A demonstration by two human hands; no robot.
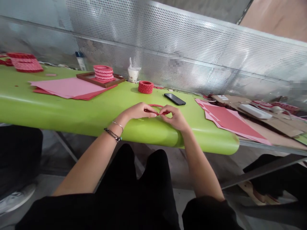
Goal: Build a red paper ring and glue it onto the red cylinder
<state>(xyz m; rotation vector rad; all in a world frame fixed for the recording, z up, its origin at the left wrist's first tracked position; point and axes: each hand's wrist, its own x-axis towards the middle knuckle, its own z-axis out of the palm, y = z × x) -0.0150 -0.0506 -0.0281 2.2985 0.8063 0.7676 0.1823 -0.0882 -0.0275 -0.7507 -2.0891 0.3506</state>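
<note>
A thin red ring (155,105) is held between my two hands just above the green table. My left hand (140,111) pinches its near left side, thumb and fingers pressed together. From the other side my right hand (173,117) grips the near right part, its fingertips almost meeting the left ones. Fingers hide much of the ring's near edge. Beyond the hands stands a small stack of red braided rings (145,87), with a black phone (175,99) lying to its right.
Pink and red sheets (69,88) lie left, beside a brown tray (82,76) bearing stacked pink rings (103,73). A white cup (133,74) stands behind. More sheets (227,119) and a white power strip (255,111) are right. A perforated metal panel (153,38) borders the back.
</note>
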